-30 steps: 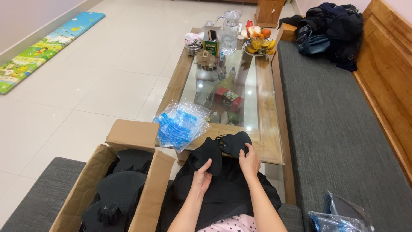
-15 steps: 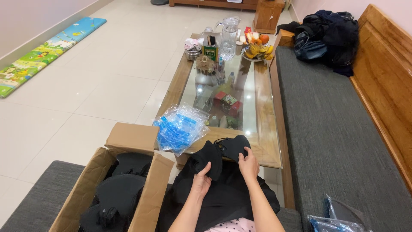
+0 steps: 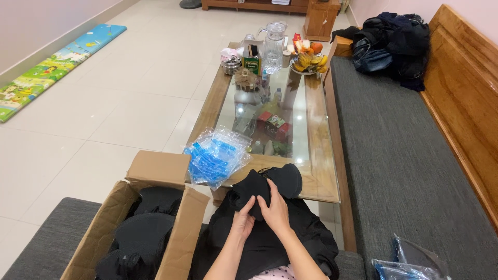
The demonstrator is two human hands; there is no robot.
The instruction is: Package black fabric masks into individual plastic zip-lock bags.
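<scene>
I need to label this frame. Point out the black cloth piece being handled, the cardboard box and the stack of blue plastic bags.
black cloth piece (image 3: 267, 186), head view, on its upper middle.
cardboard box (image 3: 181, 233), head view, on its right wall.
stack of blue plastic bags (image 3: 215, 158), head view, on the top bag's middle.

Hands: two, left (image 3: 242, 222) and right (image 3: 275, 211), both on one black cloth piece (image 3: 264, 187).
Cardboard box (image 3: 161, 207): one, open, with black cloth pieces inside; number cannot be told.
Stack of clear and blue plastic bags (image 3: 215, 155): one, on the counter (image 3: 316, 166); a second lot of plastic bags (image 3: 402, 264) on the grey sofa (image 3: 404, 150).
Glass jug (image 3: 273, 44): one.
Fruit bowl (image 3: 308, 57): one.
Pile of dark clothing (image 3: 394, 41): one.
Play mat (image 3: 49, 65): one.
</scene>
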